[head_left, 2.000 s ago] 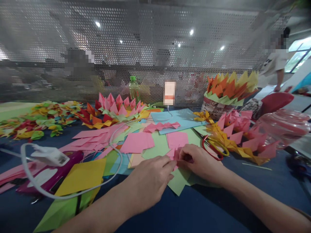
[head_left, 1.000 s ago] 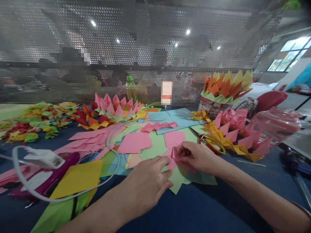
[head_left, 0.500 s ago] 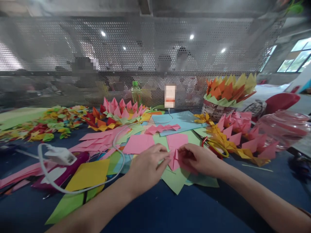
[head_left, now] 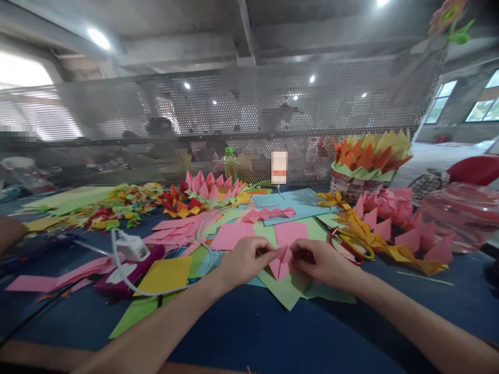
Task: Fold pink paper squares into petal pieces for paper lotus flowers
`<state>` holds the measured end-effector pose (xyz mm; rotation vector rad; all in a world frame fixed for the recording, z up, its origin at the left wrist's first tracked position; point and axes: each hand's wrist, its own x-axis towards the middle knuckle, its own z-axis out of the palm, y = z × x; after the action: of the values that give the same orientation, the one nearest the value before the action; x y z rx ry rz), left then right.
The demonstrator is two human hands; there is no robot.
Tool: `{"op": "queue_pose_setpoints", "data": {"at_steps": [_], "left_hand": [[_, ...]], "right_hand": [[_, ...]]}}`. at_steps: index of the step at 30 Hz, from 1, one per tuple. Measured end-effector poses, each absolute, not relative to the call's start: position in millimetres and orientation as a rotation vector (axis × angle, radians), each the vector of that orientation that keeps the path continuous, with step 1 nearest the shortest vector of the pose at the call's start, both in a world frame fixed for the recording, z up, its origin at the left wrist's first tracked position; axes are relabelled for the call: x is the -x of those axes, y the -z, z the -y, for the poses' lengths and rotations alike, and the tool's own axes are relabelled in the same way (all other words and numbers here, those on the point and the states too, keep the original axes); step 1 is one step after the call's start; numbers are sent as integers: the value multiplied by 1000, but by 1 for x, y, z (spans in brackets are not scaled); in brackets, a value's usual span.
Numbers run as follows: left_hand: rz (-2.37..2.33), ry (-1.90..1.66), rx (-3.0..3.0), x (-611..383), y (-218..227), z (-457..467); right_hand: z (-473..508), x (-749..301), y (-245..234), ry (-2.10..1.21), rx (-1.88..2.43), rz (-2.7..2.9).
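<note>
Remotely, I have the left hand (head_left: 249, 258) and right hand (head_left: 322, 261) pinching opposite sides of the folded, pointed pink paper piece (head_left: 280, 266) between them, over pale-green paper sheets (head_left: 287, 295) on the dark-blue surface (head_left: 241, 332).

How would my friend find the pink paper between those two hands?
On the blue table, find the left hand and right hand close together. Between them is the folded pink paper. It's creased, with a point toward the person, unlike the flat pink sheets beyond it.
</note>
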<state>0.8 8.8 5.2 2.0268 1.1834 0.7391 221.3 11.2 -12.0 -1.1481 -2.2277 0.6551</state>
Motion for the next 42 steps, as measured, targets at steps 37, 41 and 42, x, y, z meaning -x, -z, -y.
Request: {"op": "queue_pose_setpoints", "data": {"at_steps": [37,41,42], "left_hand": [[-1125,-863,-1946,6,-3,-4],[-1094,-990,-2259,7,-3,-3],[-1045,-961,-2336,7,-3,-2]], "right_hand": [[-6,-207,15,-777,1074,2014],[-10,-216,19,-612,1177,2077],[-11,-217,20,-572,1185,2093]]}}
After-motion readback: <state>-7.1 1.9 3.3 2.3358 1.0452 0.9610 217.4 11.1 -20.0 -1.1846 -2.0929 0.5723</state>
